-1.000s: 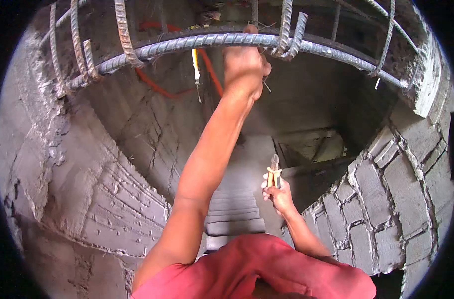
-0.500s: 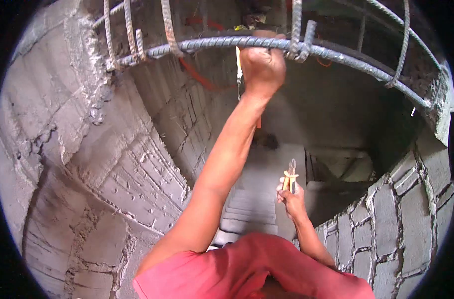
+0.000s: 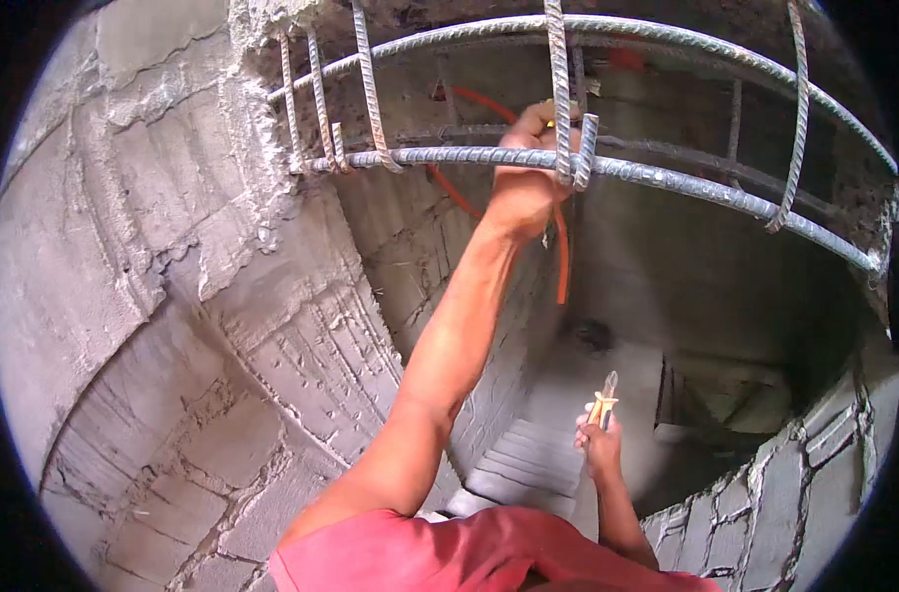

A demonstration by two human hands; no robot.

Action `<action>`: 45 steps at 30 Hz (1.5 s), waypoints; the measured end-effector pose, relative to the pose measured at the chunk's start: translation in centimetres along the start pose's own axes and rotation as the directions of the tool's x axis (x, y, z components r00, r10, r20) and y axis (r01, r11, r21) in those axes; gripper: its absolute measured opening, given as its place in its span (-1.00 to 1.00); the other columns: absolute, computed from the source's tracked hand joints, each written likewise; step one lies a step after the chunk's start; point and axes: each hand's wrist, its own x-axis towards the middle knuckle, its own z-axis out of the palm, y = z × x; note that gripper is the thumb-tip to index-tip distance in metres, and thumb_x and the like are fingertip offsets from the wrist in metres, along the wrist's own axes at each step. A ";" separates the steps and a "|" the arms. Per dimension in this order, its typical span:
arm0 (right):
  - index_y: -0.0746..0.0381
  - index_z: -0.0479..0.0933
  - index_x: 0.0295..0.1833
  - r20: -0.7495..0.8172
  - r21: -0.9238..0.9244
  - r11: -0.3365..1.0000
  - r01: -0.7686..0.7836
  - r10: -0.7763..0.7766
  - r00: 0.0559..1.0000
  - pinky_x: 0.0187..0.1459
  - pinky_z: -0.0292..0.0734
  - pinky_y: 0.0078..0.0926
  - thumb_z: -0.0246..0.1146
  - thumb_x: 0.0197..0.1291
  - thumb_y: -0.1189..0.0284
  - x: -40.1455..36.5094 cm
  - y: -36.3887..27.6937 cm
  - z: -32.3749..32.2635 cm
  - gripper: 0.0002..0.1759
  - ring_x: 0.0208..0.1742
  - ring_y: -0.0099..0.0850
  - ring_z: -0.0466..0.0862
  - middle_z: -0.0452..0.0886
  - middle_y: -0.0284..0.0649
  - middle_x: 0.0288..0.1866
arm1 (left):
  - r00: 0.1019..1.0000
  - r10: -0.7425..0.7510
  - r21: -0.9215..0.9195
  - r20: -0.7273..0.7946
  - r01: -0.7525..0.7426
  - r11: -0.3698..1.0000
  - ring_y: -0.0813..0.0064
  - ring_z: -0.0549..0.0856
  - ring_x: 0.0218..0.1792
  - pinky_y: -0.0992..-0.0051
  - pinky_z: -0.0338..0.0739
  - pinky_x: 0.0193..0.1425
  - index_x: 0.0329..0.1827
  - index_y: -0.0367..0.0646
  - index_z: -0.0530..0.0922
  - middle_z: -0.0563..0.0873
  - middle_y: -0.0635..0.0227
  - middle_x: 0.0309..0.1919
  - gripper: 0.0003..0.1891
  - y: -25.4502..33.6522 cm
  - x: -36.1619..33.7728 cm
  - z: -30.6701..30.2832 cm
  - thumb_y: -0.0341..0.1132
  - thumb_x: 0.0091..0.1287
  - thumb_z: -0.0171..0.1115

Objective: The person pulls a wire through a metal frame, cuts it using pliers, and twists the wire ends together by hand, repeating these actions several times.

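1. Right hand (image 3: 599, 446): the fingers were closed around the handles of a pair of pliers (image 3: 604, 399), with the thumb laid across them. The yellow-handled tool pointed toward the far side; its jaws were too small in view to tell whether they stood apart.
2. Left hand (image 3: 530, 192): raised at the end of an outstretched arm, far from the right hand. Its fingers were bent and partly hidden; whether they gripped anything could not be told. A small yellow patch showed beside the fingertips, too indistinct to identify.
3. Curved bar (image 3: 440, 155): this ribbed steel rod passed across the left hand, on the near side of it, and ran on to both left and right.
4. Stirrup (image 3: 559, 89): a thinner rod that met the curved bar just at the right edge of the left hand, with a short hooked end (image 3: 588, 143) immediately right of it.
5. Orange tube (image 3: 563, 261): seen in lengths to the left and right of the left hand.
6. Surroundings: a rough grey wall (image 3: 272, 345) rose at left and a mortared block wall (image 3: 755, 518) at near right; steps (image 3: 524, 474) lay between left forearm and right hand.
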 end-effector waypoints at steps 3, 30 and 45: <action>0.30 0.41 0.02 0.087 -0.049 0.993 0.106 -0.101 0.991 -0.50 0.47 -0.52 0.13 0.11 0.65 2.5 -1.7 0.5 -0.69 -0.48 -0.50 0.54 0.54 -0.24 -0.34 | 0.996 0.068 -0.163 0.058 -0.058 0.985 0.67 0.47 -0.59 0.69 0.33 -0.64 0.20 -0.18 0.44 0.57 0.44 -0.46 -0.68 -0.1 0.1 -0.8 -0.35 0.42 0.17; 0.23 0.55 -0.16 0.239 0.228 0.609 0.760 -0.791 0.563 -0.59 0.28 -0.73 0.20 0.33 0.50 13.0 -27.1 19.1 -0.95 -0.44 -0.64 0.56 0.65 -0.29 -0.41 | 0.807 0.379 0.332 -0.452 -0.242 0.912 0.59 0.63 -0.45 0.58 0.58 -0.44 0.02 -0.30 0.51 0.66 0.34 -0.37 -0.84 -0.6 -3.2 -0.1 -0.44 0.49 0.06; 0.19 0.53 0.09 0.074 0.738 0.581 0.343 -0.575 0.815 -0.41 0.52 -0.53 0.15 0.45 0.34 16.3 -26.6 24.8 -0.78 -0.29 -0.48 0.62 0.58 -0.31 -0.18 | 0.999 -0.032 0.994 0.002 -0.005 -0.110 0.09 0.75 -0.27 0.24 0.61 -0.16 -0.18 -0.11 0.75 0.75 0.07 -0.34 -0.55 5.3 3.3 1.7 0.12 0.38 0.16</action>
